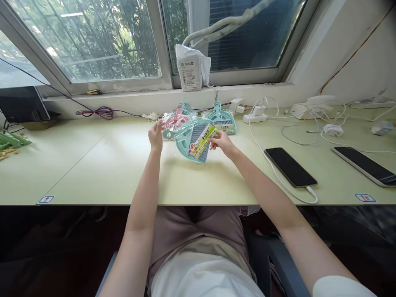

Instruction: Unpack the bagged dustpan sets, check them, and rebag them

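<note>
A teal dustpan and brush set (pixel 184 142) in clear plastic wrapping is held tilted above the table, its handle to the left. My left hand (pixel 156 135) is closed, pinching the wrapping beyond the handle end. At the other side, my right hand (pixel 220 142) grips the set by the edge of its yellow-green label card (pixel 202 141), which lies across the grey bristles. Just behind are a pink wrapped dustpan set (pixel 176 119) and another teal wrapped set (pixel 218 113). The held set partly hides the pink one.
Two phones (pixel 291 167) lie at the right, one with a white cable plugged in. White chargers, a power strip (pixel 255 117) and loose cables spread behind them. A wrapped box (pixel 190 72) stands on the windowsill. A bundled dark cable (pixel 103 112) lies at the back left.
</note>
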Demonstrator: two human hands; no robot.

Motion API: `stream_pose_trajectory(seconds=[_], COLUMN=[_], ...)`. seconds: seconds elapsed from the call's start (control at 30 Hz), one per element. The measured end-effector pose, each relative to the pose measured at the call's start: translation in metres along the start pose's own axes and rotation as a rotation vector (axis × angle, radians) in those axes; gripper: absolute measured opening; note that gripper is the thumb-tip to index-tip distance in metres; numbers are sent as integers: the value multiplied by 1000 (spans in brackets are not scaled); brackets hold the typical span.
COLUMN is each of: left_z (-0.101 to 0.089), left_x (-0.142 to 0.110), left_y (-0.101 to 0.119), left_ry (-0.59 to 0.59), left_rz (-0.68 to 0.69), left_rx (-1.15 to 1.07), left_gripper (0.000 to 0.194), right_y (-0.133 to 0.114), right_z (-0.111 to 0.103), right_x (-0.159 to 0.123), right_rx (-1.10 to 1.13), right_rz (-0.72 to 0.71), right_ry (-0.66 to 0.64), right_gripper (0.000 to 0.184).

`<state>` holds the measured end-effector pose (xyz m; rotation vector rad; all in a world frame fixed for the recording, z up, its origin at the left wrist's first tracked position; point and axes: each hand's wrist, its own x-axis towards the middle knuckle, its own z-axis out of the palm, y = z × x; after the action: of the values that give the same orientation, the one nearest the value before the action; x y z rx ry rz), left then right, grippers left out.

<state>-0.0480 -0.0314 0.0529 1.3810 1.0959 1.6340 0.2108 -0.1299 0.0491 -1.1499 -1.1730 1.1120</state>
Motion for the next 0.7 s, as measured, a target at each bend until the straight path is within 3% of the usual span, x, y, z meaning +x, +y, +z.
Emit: stream_pose_trajectory(seconds=[0.1, 0.17, 0.33, 0.47, 0.53, 0.63, 0.7], left_z=[1, 4, 2, -11, -19, -31, -41], left_x=[-3, -6, -7, -2, 3, 12, 17], left_y=[1, -1, -3, -1, -2, -6, -8], left_ry=[-281, -392, -419, -342, -249, -12, 251], left_rz=[49, 16, -42, -88, -110, -151, -170], left_rx=[221, 271, 134, 56, 22, -3, 20], left_gripper=[53, 52, 50, 47, 42, 28, 22], right_y=[1, 2, 0, -4, -4, -3, 0], right_z=[-5, -6, -11, -18, -22, -28, -31], right_x=[1, 1, 1, 3, 6, 11, 15], right_rx=[-61, -78, -77, -53, -43, -26, -1], right_rz=[17, 20, 15, 2, -4, 10, 21], right_ry=[-57, -90, -73, -30, 3, 79, 131], right_gripper=[26, 25, 23, 23, 23, 21, 23])
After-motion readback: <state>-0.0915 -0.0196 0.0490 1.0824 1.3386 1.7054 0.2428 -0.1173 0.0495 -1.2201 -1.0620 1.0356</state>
